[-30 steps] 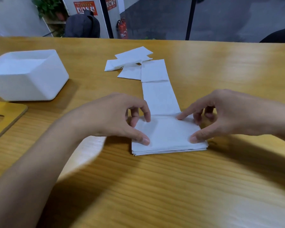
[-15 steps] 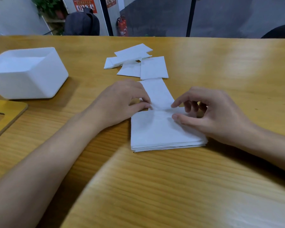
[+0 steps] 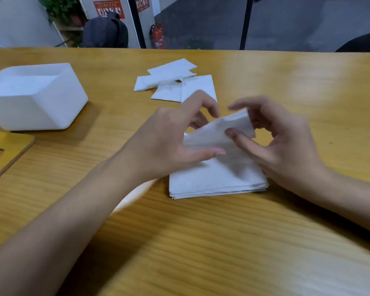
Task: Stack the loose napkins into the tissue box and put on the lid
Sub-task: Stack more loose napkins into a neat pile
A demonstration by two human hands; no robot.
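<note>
**Wooden table [image 3: 265,242], one napkin [image 3: 218,130] raised over the stack [image 3: 212,182]**

Beyond the table's far edge we see a dark backpack [image 3: 105,30] and a red extinguisher [image 3: 157,36] on the floor. We hold the napkin up between both hands, just above the stack, which lies flat in front of us. Our left hand [image 3: 169,137] curls round the napkin's left end, thumb below and fingers above. Our right hand [image 3: 286,144] pinches its right end between thumb and forefinger. The sheet is bowed and blurred. Loose napkins [image 3: 171,80] lie overlapping farther back, apart from the stack. At our left the white box [image 3: 36,103] stands open, and the wooden lid [image 3: 15,146] lies flat just beside it, nearer us.
</note>
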